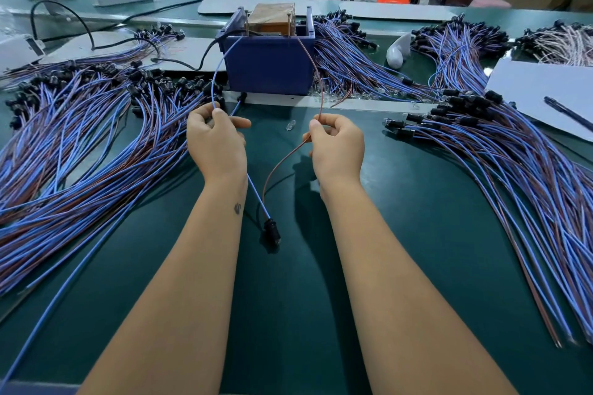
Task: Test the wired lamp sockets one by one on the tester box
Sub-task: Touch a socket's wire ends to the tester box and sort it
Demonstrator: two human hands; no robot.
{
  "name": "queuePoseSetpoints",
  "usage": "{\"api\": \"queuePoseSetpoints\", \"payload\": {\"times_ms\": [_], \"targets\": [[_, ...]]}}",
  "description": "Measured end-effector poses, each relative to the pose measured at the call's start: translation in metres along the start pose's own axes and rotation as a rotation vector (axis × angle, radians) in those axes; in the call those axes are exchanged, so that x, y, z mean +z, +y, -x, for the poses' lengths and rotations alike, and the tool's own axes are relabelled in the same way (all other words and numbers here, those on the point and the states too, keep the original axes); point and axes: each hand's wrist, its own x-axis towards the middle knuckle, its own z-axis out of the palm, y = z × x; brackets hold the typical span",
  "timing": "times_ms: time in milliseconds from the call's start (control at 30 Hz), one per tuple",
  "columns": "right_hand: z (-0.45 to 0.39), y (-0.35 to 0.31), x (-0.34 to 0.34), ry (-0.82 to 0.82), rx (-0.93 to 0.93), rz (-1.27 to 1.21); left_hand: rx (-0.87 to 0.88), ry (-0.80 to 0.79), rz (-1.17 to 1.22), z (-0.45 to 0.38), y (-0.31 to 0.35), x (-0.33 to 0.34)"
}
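A person's two bare forearms reach forward over a dark green work table (401, 234). At the far side of the table, straight ahead of the hands, stands the tester box (269, 64), a dark blue open-topped bin with a brown block inside.

The left hand (216, 141) is curled around a blue wire (255, 194), with a second blue lead (221, 64) arching from the box's left side down into the same grip. The right hand (337, 146) pinches a brown wire (282, 160) between thumb and fingers; a brown lead (309, 58) runs from the box's right side down to that pinch.

Both held wires drop toward the person and meet at one black lamp socket (272, 230), which lies on the table between the two forearms, nearer the person than the hands and well in front of the box.

A small clear bulb (290, 124) lies on the table between the hands, just in front of the box.

A large heap of wired sockets (80, 138) with blue and brown wires spreads left of the box; another heap (513, 154) fans out to its right. A white sheet with a pen (568, 112) lies far right of the box.
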Motion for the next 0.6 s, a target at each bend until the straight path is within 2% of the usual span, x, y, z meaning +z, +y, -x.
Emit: {"api": "queuePoseSetpoints", "payload": {"times_ms": [600], "targets": [[-0.0004, -0.0004, 0.0000, 0.010, -0.026, 0.025, -0.014, -0.064, -0.076, -0.0012, -0.0035, 0.0003]]}}
